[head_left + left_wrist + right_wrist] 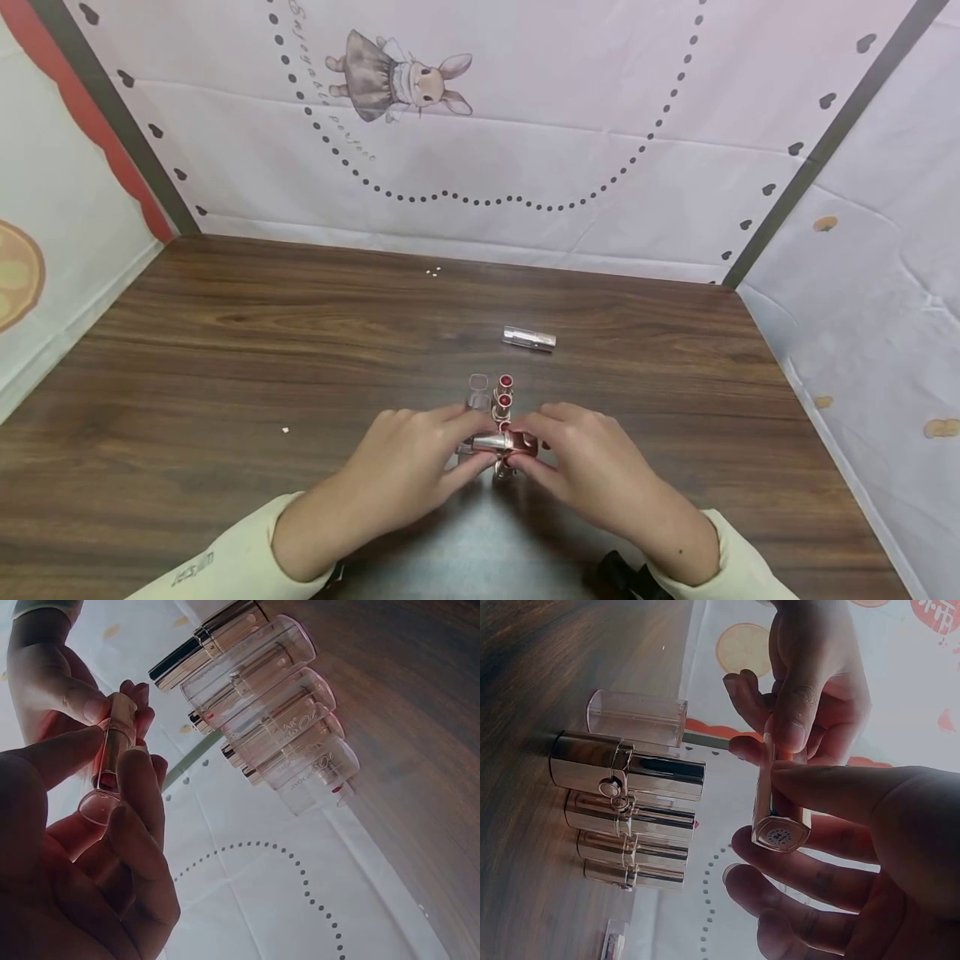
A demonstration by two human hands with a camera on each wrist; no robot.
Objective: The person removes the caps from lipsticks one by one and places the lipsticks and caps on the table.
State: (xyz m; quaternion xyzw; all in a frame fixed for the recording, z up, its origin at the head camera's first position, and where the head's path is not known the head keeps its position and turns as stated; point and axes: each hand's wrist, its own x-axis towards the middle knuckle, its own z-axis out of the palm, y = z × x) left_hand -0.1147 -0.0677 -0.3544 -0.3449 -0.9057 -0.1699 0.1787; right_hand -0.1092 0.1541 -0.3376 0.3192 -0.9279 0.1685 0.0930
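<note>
Both hands hold one lipstick [495, 442] level above the table, end to end between them. My left hand [416, 454] grips its clear cap [99, 806], through which a metallic tube shows. The other end is pinched by my right hand [581, 446], thumb against fingers; the right wrist view shows the round label [781, 835] on its base. Below stand several uncapped lipsticks [504, 402] in a row, shiny gold tubes with red tips. Clear caps [478, 385] stand alongside them, to the left. The hands hide part of the row in the head view.
Another lipstick [528, 337] with a clear cap lies on its side behind the row. Small white bits [433, 272] are at the table's back edge, and one white scrap [285, 430] is at left. Printed cloth walls [480, 167] border the wooden table [225, 350].
</note>
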